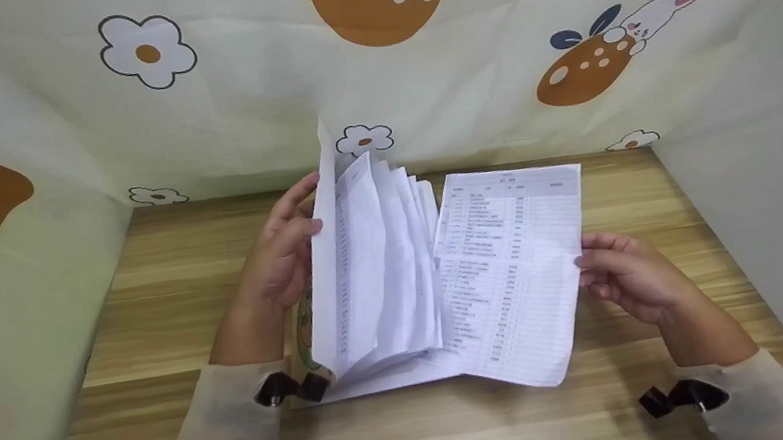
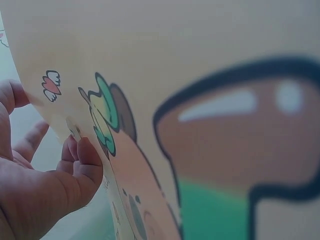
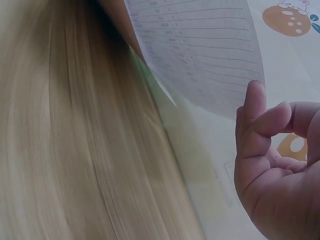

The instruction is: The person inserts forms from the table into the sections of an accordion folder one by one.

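Observation:
A booklet (image 1: 378, 290) stands partly open on the table, its pages of small print fanned upright. My left hand (image 1: 283, 257) grips its raised left cover (image 1: 328, 258), thumb at the edge. In the left wrist view, the outside of that cover (image 2: 150, 50) carries a cartoon with a green hat and a winged heart; my left hand (image 2: 50, 185) is at its edge. To the right, a creased printed sheet (image 1: 512, 272) with columns of text leans outward. My right hand (image 1: 629, 276) pinches its right edge between thumb and fingers. From the right wrist, the sheet (image 3: 200, 55) looks curved and lifted.
Beneath everything is a wood-grain table (image 1: 420, 436). Pale cloth (image 1: 255, 102) printed with flowers, rabbits and orange shapes hangs behind and along both sides. Black straps (image 1: 687, 397) cross the sleeves near both wrists.

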Motion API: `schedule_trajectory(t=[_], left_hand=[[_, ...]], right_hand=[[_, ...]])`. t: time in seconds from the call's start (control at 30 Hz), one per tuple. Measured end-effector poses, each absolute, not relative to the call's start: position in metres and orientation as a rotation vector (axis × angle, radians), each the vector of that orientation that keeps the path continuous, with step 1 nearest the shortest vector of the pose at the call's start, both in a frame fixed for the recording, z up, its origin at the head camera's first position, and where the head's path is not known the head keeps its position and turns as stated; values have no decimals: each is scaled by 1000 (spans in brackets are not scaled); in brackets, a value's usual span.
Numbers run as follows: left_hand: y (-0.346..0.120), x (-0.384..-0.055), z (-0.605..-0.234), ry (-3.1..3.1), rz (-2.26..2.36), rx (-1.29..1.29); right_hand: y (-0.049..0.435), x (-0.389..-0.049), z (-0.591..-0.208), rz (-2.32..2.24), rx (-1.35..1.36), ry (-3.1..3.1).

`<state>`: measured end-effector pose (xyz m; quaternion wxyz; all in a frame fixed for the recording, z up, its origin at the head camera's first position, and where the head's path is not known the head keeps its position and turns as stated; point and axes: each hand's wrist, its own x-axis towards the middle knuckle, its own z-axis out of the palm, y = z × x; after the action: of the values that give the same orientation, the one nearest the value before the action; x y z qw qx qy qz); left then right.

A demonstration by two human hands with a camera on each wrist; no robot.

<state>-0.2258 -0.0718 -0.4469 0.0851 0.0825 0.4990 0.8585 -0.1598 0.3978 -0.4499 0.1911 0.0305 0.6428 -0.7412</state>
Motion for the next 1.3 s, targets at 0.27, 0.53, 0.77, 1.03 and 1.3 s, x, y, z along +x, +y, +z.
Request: schedule_trajectory(t=[0.27,0.53,0.77,1.03,1.3], left_hand=[[-69,-226,-447,1464,2583,245],[-68,-225,-446,1470,2574,229],[-68,-225,-447,1486,2568,229],[-68,-224,-448,1499,2550,211],[-68,-224,-448,1479,2556,220]], right_hand=[[392,-163,-452,-2057,95,1809],[385,-173,-456,-2031,36,1776],[375,-187,-459,-2012,78,1768],[363,-209,-464,-2056,125,1710],[351,-220,-469,-2050,161,1683]])
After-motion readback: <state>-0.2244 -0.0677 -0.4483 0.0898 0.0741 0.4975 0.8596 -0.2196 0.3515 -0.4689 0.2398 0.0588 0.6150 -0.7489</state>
